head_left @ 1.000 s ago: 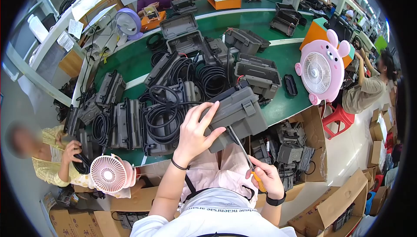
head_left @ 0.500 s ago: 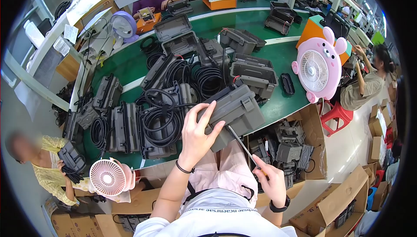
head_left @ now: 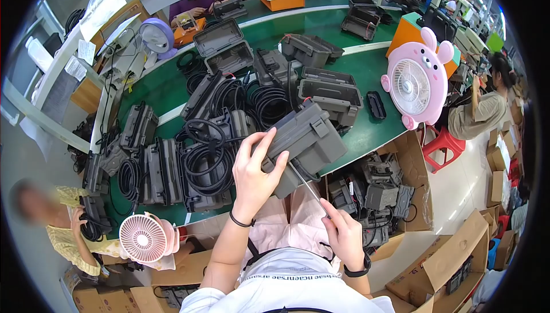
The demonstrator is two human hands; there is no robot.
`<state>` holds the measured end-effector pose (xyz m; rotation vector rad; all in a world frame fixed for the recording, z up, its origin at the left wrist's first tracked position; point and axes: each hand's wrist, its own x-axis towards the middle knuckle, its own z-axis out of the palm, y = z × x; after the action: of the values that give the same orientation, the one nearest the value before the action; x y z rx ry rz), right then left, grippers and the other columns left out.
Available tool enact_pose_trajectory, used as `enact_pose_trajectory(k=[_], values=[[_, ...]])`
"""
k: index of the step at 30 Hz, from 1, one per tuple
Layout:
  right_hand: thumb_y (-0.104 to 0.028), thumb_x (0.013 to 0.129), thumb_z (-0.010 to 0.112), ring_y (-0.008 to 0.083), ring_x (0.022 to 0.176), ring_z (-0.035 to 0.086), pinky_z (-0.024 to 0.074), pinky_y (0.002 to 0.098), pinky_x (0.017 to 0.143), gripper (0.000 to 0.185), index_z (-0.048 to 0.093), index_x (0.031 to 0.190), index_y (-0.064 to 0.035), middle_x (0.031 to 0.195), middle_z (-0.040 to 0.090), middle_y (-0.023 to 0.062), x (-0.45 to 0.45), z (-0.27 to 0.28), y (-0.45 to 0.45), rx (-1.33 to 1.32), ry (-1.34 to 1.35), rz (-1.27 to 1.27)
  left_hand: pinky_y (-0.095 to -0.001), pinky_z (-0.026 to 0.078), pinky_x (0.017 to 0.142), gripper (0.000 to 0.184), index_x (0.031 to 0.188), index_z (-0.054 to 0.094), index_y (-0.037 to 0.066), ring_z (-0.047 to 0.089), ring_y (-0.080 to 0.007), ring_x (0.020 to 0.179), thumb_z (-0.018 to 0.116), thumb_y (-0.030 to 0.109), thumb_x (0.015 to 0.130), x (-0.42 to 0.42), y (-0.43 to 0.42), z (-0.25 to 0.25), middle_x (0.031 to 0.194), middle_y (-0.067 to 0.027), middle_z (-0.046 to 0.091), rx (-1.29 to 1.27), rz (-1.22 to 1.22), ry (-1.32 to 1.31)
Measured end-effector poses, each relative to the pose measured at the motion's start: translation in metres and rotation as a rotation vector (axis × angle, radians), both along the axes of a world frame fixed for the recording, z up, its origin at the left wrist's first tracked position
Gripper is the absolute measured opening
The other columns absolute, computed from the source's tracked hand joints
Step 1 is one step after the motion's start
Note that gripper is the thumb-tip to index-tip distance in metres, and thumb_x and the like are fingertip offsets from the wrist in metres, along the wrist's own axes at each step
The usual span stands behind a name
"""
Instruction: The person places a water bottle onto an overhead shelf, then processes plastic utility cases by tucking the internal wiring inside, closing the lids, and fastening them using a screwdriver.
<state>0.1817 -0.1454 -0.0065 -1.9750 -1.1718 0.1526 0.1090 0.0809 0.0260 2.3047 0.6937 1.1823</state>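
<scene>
A grey plastic case [head_left: 312, 141] lies tilted at the near edge of the green bench. My left hand [head_left: 255, 169] rests on its left side, fingers spread, thumb and forefinger apart on the casing. In my right hand [head_left: 344, 234] is a screwdriver [head_left: 306, 182], its handle mostly hidden by the fingers. The metal shaft runs up and left, with the tip at the case's lower side, close to my left thumb. Coiled black cables [head_left: 207, 161] lie left of the case, and an open grey case [head_left: 332, 98] stands behind it.
A pink fan [head_left: 413, 86] stands at the right, a smaller fan [head_left: 143, 238] at the lower left. Several grey cases fill a cardboard box [head_left: 415, 169] below the bench edge. A person in yellow [head_left: 63, 238] is at the left; other people are farther off.
The view has shifted slightly. My right hand has turned about the screwdriver, and its orange handle is now covered. At the left, the person's grey case has moved to the bench edge.
</scene>
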Motion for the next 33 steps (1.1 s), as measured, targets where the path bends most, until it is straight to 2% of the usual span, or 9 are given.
enact_pose_trajectory(k=[9, 16, 21, 22, 23, 26, 27, 30, 33], values=[[-0.007, 0.087, 0.064, 0.0325, 0.063, 0.063, 0.0510, 0.0392, 0.056, 0.041, 0.061, 0.127, -0.0116, 0.079, 0.064, 0.0147, 0.002, 0.004, -0.002, -0.072, 0.082, 0.006, -0.0374, 0.051, 0.084, 0.045, 0.119, 0.066, 0.005, 0.063, -0.0297, 0.096, 0.075, 0.013, 0.076, 0.004, -0.002, -0.007, 0.110, -0.0144, 0.061, 0.068, -0.016, 0.012], [-0.007, 0.087, 0.065, 0.0350, 0.073, 0.065, 0.0528, 0.0372, 0.067, 0.036, 0.062, 0.123, -0.0059, 0.089, 0.067, 0.0194, 0.018, 0.000, -0.008, -0.003, 0.232, 0.079, -0.0410, 0.050, 0.088, 0.053, 0.121, 0.061, 0.005, 0.062, -0.0343, 0.100, 0.078, 0.009, 0.072, 0.003, -0.001, -0.016, 0.111, -0.0175, 0.063, 0.110, -0.032, -0.066], [-0.022, 0.075, 0.082, 0.0084, 0.060, 0.055, 0.0424, 0.0235, 0.056, 0.038, 0.068, 0.104, -0.0019, 0.072, 0.063, 0.0031, 0.069, -0.015, -0.058, 0.052, 0.505, 0.120, -0.0453, 0.051, 0.088, 0.049, 0.114, 0.062, 0.008, 0.061, -0.0340, 0.100, 0.082, 0.011, 0.069, -0.006, 0.001, -0.037, 0.112, -0.0127, 0.061, 0.253, -0.136, -0.181], [-0.028, 0.067, 0.087, 0.0042, 0.058, 0.045, 0.0353, 0.0186, 0.055, 0.046, 0.066, 0.099, -0.0024, 0.076, 0.059, -0.0016, 0.070, -0.026, -0.053, 0.307, 0.609, 0.017, -0.0466, 0.050, 0.089, 0.049, 0.114, 0.063, 0.011, 0.060, -0.0334, 0.101, 0.082, 0.012, 0.069, -0.008, -0.001, -0.041, 0.113, -0.0122, 0.061, 0.311, -0.187, -0.191], [-0.031, 0.063, 0.090, 0.0043, 0.062, 0.043, 0.0353, 0.0167, 0.055, 0.061, 0.061, 0.109, -0.0024, 0.101, 0.064, 0.0041, 0.076, -0.033, -0.046, 0.397, 0.616, -0.037, -0.0479, 0.049, 0.089, 0.050, 0.114, 0.063, 0.014, 0.060, -0.0327, 0.101, 0.082, 0.013, 0.069, -0.012, -0.003, -0.047, 0.113, -0.0117, 0.060, 0.366, -0.241, -0.199], [-0.033, 0.054, 0.094, 0.0048, 0.074, 0.041, 0.0394, 0.0174, 0.059, 0.098, 0.043, 0.131, -0.0023, 0.142, 0.047, 0.0143, 0.080, -0.054, -0.006, 0.538, 0.690, -0.073, -0.0498, 0.047, 0.095, 0.036, 0.109, 0.063, 0.022, 0.057, -0.0285, 0.110, 0.076, 0.021, 0.076, -0.030, -0.014, -0.061, 0.123, -0.0096, 0.057, 0.592, -0.401, -0.085], [-0.039, 0.045, 0.097, 0.0093, 0.089, 0.051, 0.0474, 0.0231, 0.074, 0.115, 0.038, 0.137, -0.0025, 0.143, 0.044, 0.0126, 0.080, -0.064, 0.002, 0.551, 0.800, -0.024, -0.0502, 0.046, 0.097, 0.033, 0.109, 0.063, 0.023, 0.056, -0.0278, 0.112, 0.074, 0.023, 0.078, -0.035, -0.018, -0.063, 0.124, -0.0095, 0.057, 0.653, -0.458, -0.048], [-0.044, 0.031, 0.098, 0.0247, 0.129, 0.045, 0.0381, 0.0385, 0.106, 0.143, 0.025, 0.147, -0.0025, 0.141, 0.043, 0.0106, 0.075, -0.098, 0.013, 0.467, 1.002, 0.136, -0.0489, 0.046, 0.099, 0.031, 0.110, 0.062, 0.024, 0.055, -0.0275, 0.113, 0.071, 0.023, 0.080, -0.049, -0.023, -0.072, 0.126, -0.0092, 0.057, 0.658, -0.501, -0.041], [-0.039, 0.030, 0.100, 0.0248, 0.128, 0.045, 0.0374, 0.0387, 0.107, 0.145, 0.025, 0.148, -0.0009, 0.139, 0.044, 0.0115, 0.066, -0.093, 0.026, 0.426, 0.897, 0.169, -0.0487, 0.044, 0.100, 0.030, 0.109, 0.062, 0.026, 0.055, -0.0259, 0.112, 0.073, 0.028, 0.080, -0.062, -0.024, -0.075, 0.124, -0.0062, 0.058, 0.541, -0.421, 0.077]])
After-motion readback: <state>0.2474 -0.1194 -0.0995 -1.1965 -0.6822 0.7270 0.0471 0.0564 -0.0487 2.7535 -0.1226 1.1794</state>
